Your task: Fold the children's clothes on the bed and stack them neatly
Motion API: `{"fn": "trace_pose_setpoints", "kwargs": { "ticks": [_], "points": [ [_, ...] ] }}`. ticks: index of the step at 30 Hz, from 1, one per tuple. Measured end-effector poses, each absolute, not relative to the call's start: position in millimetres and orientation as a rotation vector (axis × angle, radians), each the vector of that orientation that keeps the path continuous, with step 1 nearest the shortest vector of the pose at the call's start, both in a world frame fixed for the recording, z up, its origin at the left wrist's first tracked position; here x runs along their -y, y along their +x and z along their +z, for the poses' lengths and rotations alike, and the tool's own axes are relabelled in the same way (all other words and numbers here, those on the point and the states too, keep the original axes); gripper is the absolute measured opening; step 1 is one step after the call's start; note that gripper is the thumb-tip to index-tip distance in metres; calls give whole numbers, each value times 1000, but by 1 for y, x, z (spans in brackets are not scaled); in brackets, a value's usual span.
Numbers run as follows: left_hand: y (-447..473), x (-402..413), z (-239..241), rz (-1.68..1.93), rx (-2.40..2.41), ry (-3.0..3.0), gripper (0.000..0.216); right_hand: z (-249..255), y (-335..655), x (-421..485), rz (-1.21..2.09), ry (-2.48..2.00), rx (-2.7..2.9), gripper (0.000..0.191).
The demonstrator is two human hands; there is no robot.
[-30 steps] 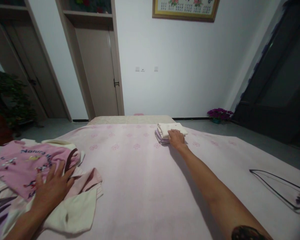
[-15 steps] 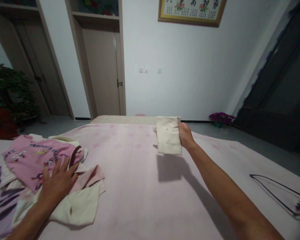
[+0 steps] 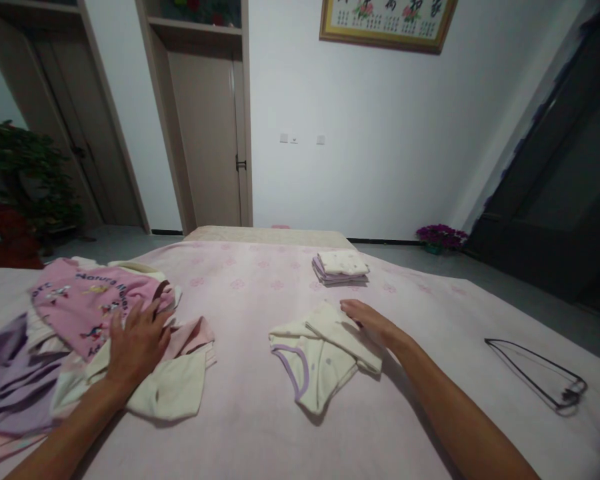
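Note:
My left hand (image 3: pixel 139 343) rests with its fingers spread on a heap of clothes, over the edge of a pink printed shirt (image 3: pixel 87 300) and a cream garment (image 3: pixel 177 390). On the bed before me lies a cream spotted garment (image 3: pixel 325 353) with lavender trim, loosely crumpled, one part folded across it. My right hand (image 3: pixel 373 322) is at its far right edge, fingers stretched leftward over the cloth and nothing visibly gripped; the thumb is partly hidden. Beyond it stands a small stack of folded clothes (image 3: pixel 340 265), cream on top and lavender beneath.
A pink flowered sheet (image 3: pixel 250 413) covers the bed. Purple clothing (image 3: pixel 15 380) lies at the left of the heap. A dark wire hanger (image 3: pixel 535 373) is on the sheet at the right. Doors, a white wall and purple flowers (image 3: pixel 441 237) stand beyond.
My right hand has come down toward me from holding up a folded cream cloth. A loose cream garment now lies under it, and the stack behind shows fully. My left hand stays on the heap.

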State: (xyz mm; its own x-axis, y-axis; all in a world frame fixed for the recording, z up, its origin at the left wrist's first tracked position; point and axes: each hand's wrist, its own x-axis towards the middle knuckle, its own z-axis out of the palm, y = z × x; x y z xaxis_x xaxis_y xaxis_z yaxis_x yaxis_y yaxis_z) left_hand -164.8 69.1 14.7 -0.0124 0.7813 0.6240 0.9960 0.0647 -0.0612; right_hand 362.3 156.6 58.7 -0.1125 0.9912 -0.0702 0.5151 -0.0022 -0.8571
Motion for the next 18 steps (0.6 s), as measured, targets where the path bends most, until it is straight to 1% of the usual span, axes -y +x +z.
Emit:
{"fn": "trace_pose_setpoints", "kwargs": {
  "ticks": [2,3,4,5,8,10,12,13,15,16,18],
  "points": [
    [-144,-74,13,-707,1765,-1954,34,57,359,-141,798,-1516,2099,70],
    [-128,-77,12,-777,1729,-2071,32,56,356,-134,675,-1506,2257,77],
    [-110,-80,10,-835,1697,-2194,32,55,353,-128,564,-1516,2368,78],
    [-89,-83,9,-881,1682,-2313,32,54,349,-123,467,-1538,2431,72],
    [-23,-90,8,-929,1690,-2556,32,49,340,-118,250,-1641,2386,44],
    [16,-95,10,-919,1745,-2597,34,47,338,-121,192,-1686,2260,35],
    [44,-101,11,-872,1791,-2627,36,46,340,-126,272,-1648,2114,29],
    [54,-105,11,-857,1813,-2643,34,47,343,-129,376,-1595,2023,25],
    [68,-111,13,-922,1898,-2674,24,51,351,-134,700,-1446,1787,21],
    [73,-115,15,-1053,1976,-2672,19,53,357,-137,886,-1359,1652,22],
    [76,-122,25,-1503,2098,-2666,26,55,370,-143,1200,-1220,1386,31]
  ]
}}
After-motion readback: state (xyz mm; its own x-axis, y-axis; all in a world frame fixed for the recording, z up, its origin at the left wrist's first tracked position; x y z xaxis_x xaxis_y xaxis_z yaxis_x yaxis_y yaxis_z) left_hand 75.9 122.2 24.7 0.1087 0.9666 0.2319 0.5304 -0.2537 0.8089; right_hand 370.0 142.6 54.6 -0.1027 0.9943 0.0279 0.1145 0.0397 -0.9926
